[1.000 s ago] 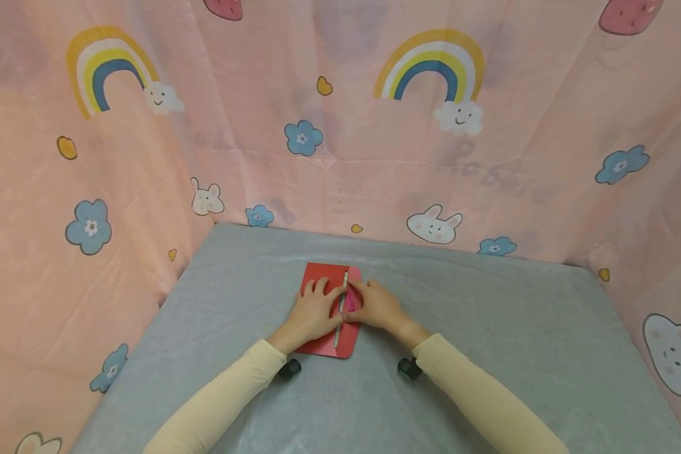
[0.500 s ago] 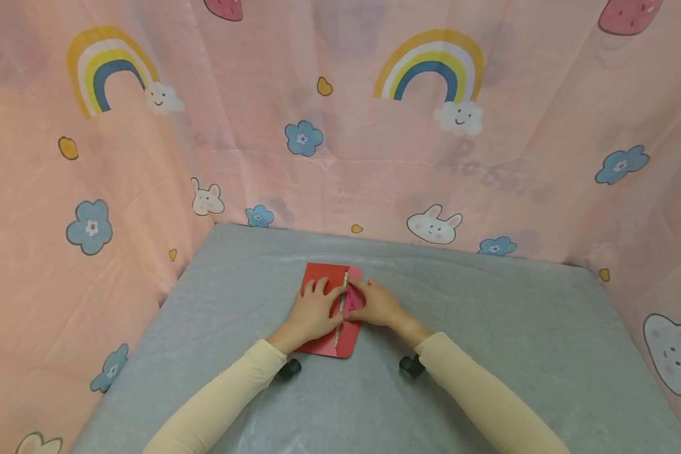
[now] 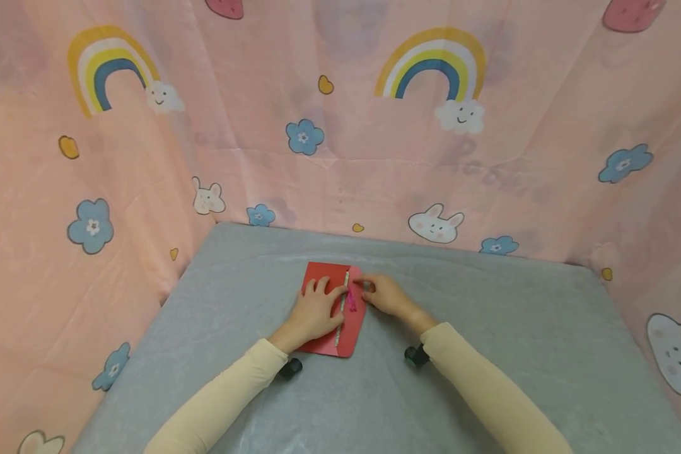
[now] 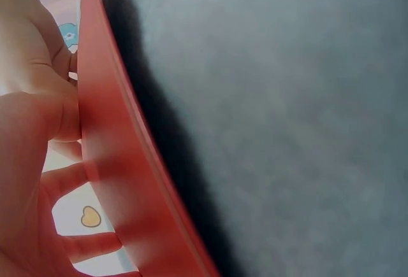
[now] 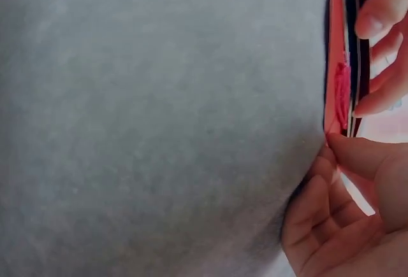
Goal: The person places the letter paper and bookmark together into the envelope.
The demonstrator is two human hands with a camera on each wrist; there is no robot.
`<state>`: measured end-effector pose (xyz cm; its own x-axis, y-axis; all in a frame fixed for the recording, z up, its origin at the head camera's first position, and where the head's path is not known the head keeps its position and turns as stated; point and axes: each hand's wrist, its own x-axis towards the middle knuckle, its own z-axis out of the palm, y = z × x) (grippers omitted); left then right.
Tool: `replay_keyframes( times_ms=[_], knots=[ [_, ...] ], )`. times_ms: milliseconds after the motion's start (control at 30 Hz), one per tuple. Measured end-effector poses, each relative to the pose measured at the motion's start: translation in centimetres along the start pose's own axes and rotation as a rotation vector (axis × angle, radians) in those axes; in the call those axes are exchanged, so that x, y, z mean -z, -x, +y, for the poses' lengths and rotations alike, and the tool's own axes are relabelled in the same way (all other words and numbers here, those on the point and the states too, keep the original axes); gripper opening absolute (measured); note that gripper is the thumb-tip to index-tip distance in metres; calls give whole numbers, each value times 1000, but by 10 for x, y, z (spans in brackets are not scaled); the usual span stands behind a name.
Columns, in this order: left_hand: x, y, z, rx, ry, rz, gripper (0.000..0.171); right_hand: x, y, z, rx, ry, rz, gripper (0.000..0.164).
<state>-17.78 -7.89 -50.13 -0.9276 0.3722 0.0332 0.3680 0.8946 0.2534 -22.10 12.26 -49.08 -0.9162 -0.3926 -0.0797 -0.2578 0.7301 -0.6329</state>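
A red envelope (image 3: pixel 325 273) lies on the grey table, its lighter flap (image 3: pixel 354 328) spread out on the right. Along the envelope's mouth shows a narrow patterned edge (image 3: pixel 337 336) of something flat inside. A bright pink ribbon-like piece (image 3: pixel 351 301) lies across the flap, also visible side-on in the right wrist view. My left hand (image 3: pixel 314 313) rests on the envelope with spread fingers, its thumb and forefinger at the patterned edge. With thumb and forefinger, my right hand (image 3: pixel 388 295) pinches the flap's outer edge; the right wrist view shows this thumb (image 5: pixel 357 155) at the flap.
The grey-covered table (image 3: pixel 505 340) extends around the envelope. A pink curtain (image 3: pixel 369 170) with rainbows, rabbits and flowers hangs behind and at both sides. Small dark wrist cameras (image 3: pixel 291 368) sit beneath both wrists.
My right hand has left the pink ribbon-like piece and moved right to the flap's outer edge. The flap now reaches further right. My left hand has stayed in place.
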Motion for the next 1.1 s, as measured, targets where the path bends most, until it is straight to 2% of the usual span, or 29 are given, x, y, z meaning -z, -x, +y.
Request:
replay_keyframes(
  times_ms=[300,567,767,1100],
  knots=[
    [2,0,1,-1,18,-9,57,-4,0,4,-7,1,-5,53],
    [5,1,3,-2,25,-2,56,-9,4,1,21,76,17,64],
    [5,2,4,-8,29,4,56,-11,7,-3,48,103,37,66],
    [6,2,4,-11,32,13,55,-13,7,-7,25,158,22,72]
  ],
)
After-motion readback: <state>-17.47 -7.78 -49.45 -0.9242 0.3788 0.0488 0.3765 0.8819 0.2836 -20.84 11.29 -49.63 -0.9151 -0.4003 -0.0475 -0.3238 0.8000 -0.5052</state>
